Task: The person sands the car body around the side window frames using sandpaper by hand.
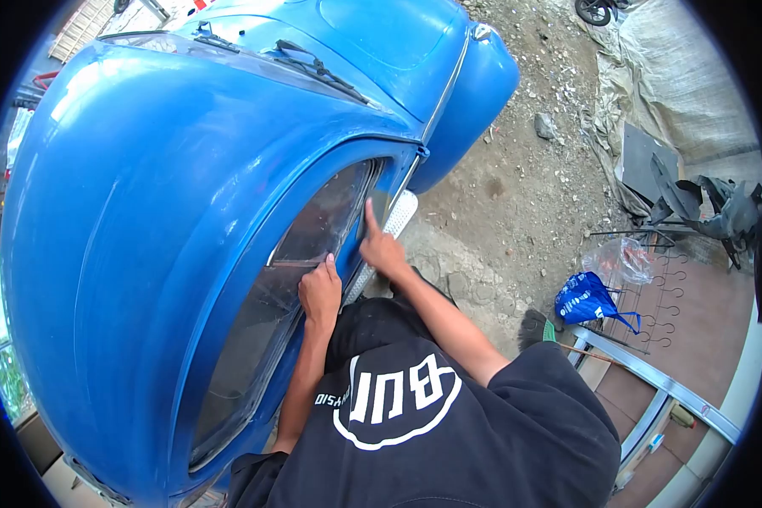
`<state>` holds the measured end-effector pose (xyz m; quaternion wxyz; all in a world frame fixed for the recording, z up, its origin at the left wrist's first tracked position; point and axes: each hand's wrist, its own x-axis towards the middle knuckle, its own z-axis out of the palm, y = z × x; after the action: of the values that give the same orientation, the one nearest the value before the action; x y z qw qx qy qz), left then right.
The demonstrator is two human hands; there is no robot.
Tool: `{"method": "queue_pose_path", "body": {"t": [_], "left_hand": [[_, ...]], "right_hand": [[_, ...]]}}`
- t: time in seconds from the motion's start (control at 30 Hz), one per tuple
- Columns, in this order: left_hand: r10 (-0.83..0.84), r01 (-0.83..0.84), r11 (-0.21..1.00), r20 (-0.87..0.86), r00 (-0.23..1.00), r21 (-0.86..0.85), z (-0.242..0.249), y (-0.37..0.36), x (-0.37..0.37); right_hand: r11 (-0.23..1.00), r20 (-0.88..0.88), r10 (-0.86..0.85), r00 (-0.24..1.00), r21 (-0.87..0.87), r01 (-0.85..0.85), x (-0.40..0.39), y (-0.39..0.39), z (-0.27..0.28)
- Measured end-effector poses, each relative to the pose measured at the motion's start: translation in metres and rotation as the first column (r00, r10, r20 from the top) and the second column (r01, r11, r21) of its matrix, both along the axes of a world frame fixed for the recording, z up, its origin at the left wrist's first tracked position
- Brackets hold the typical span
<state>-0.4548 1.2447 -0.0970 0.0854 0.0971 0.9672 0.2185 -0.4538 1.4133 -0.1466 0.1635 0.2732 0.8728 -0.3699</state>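
Note:
A blue rounded car fills the left side of the view, with its side window facing me. My left hand is at the lower edge of that window, its fingers curled together; whatever lies between them is hidden. Farther forward, my right hand is beside the window's front corner. Its index finger is stretched out along the door and the other fingers are bent. A greyish patch shows just beyond that finger, too unclear to name.
A pale perforated strip runs below the door. Stony ground lies to the right, with a blue bag, a clear plastic bag, wire hooks, a brush, dark scrap parts and a metal frame on tiles.

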Motion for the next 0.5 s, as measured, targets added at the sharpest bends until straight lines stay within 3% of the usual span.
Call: {"method": "queue_pose_path", "body": {"t": [0.17,0.23,0.33,0.4,0.5], "left_hand": [[0.052,-0.051,0.998,-0.016,0.999,0.025,0.017,-0.002,-0.001],[0.092,-0.092,0.994,-0.005,0.996,-0.051,0.025,0.0,-0.001],[0.132,-0.13,0.981,0.009,0.991,-0.147,0.027,0.004,-0.001],[0.128,-0.137,0.981,-0.07,0.989,-0.139,0.018,0.006,-0.003],[0.139,-0.151,0.981,-0.11,0.984,-0.118,0.01,0.002,0.004]], "right_hand": [[0.989,-0.048,-0.098,0.994,-0.114,0.092,-0.007,-0.005,0.004],[0.997,-0.127,0.003,0.992,-0.077,-0.013,0.016,-0.033,0.003],[0.996,-0.004,-0.001,1.0,-0.087,0.001,0.008,-0.026,0.006],[0.993,0.052,-0.05,0.997,-0.107,0.055,-0.009,-0.005,0.014],[0.991,0.023,-0.08,0.997,-0.101,0.082,-0.01,-0.001,0.012]]}}
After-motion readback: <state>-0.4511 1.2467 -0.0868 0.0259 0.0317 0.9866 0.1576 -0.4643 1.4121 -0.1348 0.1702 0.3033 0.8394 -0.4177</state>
